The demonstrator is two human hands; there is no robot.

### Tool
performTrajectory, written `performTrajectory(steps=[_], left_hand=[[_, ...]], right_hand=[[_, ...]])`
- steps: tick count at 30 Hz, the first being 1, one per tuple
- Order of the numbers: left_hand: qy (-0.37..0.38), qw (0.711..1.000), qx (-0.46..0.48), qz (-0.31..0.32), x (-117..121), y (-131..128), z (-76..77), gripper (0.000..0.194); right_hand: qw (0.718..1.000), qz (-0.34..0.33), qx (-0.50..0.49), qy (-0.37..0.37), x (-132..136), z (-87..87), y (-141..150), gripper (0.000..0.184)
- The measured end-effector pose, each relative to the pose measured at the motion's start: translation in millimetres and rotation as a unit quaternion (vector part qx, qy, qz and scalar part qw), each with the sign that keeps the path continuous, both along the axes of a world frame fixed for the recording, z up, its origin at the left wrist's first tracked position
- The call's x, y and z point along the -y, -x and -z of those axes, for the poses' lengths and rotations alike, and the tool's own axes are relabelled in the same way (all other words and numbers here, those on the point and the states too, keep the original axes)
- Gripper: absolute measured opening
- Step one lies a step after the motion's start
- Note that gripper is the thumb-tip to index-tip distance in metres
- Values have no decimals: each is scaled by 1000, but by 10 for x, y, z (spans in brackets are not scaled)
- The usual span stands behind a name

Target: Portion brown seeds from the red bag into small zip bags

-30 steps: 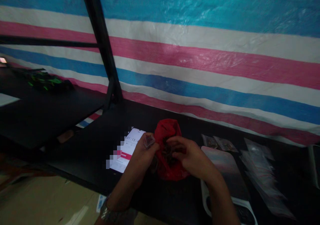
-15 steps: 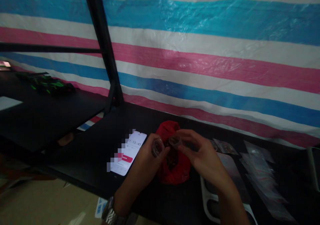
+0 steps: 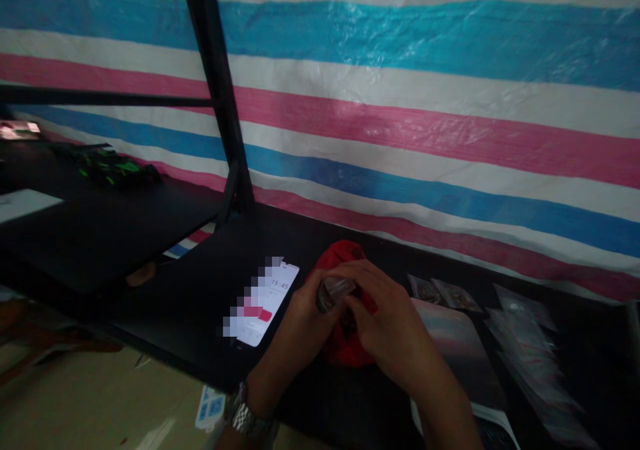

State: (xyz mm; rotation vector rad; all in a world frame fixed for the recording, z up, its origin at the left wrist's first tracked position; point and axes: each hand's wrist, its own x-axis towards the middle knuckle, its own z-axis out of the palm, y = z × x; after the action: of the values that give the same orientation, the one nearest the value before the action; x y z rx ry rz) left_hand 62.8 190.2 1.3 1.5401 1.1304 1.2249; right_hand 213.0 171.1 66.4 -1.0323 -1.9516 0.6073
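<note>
My left hand (image 3: 305, 320), with a metal watch on its wrist, is closed around a small clear plastic bag (image 3: 324, 297) whose rounded mouth faces up. Dark brown bits show inside it. My right hand (image 3: 383, 303) pinches a small clear plastic cup (image 3: 341, 287), tilted against the mouth of that bag. Beneath both hands lies an open red bag (image 3: 345, 351) with dark brown pieces in it, partly hidden by my fingers. Whether bits are falling from the cup cannot be made out.
A lit phone (image 3: 267, 303) lies left of my hands. To the right are a flat plate-topped device (image 3: 457, 343), two filled small bags (image 3: 455, 295) and a stack of clear zip bags (image 3: 530, 357). A black shelf post (image 3: 223, 97) rises behind; a green toy car (image 3: 113, 168) stands left.
My right hand has moved left from over the red bag, bringing the clear cup to the mouth of the bag in my left hand. The view has shifted slightly.
</note>
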Motion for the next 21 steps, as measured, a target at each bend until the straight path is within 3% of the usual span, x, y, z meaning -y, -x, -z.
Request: performTrajectory(steps=[6,10,15,18,21], left_hand=[[23,999,9,-21,21,20,-20,19],[-2,998,8,-56,15,39,13,20],[-103,985,6,-139,10,14,12,27],[-166,969,-2,-181,22,-6,-6,32],[-217,960,-11,-177,46,-19,-12,40]], right_hand=[[996,78,-9,-39,-31,-21,-107,40],[992,128,15,11,-120,92,-231,39],[992,103,31,61,-153,184,-218,33],[996,72,-9,51,-67,91,-120,23],[995,32,-22,89,24,-2,-14,18]])
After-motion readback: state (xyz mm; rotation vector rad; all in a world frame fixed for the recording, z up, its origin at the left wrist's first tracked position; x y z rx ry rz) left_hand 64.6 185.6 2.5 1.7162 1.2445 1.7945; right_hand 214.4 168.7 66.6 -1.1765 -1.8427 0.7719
